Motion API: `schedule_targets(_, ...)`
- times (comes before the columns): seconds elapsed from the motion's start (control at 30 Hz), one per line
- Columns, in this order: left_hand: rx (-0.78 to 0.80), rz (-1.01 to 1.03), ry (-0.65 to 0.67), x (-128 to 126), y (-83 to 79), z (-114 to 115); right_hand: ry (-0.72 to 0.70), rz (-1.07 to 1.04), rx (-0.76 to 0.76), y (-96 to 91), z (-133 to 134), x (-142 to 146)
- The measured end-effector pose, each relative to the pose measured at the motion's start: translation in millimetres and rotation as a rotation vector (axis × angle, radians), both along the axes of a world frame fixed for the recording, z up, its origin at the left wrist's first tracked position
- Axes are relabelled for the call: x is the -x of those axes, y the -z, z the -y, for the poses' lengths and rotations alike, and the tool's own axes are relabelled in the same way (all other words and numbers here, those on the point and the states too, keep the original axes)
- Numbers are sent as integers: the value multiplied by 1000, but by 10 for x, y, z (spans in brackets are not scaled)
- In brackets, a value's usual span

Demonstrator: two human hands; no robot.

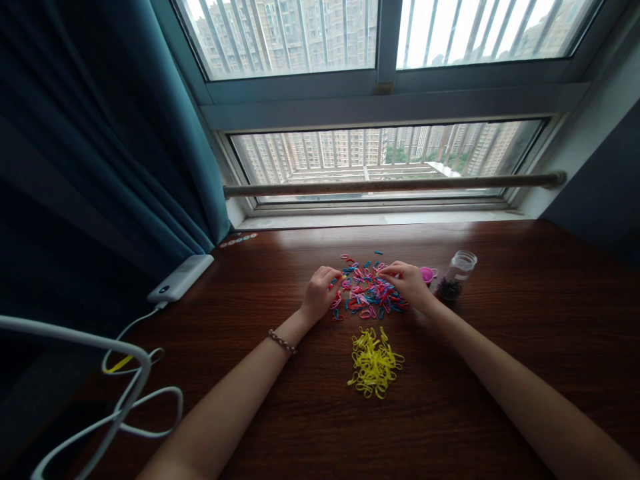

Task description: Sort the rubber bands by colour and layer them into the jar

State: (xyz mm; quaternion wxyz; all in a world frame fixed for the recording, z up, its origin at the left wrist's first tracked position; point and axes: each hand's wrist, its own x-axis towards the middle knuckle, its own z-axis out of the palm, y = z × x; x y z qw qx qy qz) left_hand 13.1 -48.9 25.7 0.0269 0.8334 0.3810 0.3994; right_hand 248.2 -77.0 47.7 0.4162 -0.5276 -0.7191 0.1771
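A heap of small pink, blue and red elastic bands (367,293) lies on the dark wooden table (500,347). My left hand (320,293) rests at the heap's left edge with its fingers curled in a pinch. My right hand (407,280) sits on the heap's right edge, fingers pinched together over the bands. What each pinch holds is too small to make out. A separate pile of yellow bands (375,363) lies nearer to me, between my forearms. A beaded bracelet (283,342) is on my left wrist.
A small clear jar (456,273) with dark contents stands right of my right hand, a pink lid (427,274) beside it. A white power bank (180,279) with white cable (130,393) lies at the left. A teal curtain (100,133) hangs left; a window (380,160) is ahead.
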Motion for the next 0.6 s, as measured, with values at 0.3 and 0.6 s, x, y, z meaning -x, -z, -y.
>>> schedule_targets(0.3,35,-42,217,-114,-137,238,-131,-249,467,-366,43,-142)
schedule_targets(0.6,-134,-514,756,-444,-138,860,-233,-91,618,-686,153,-255)
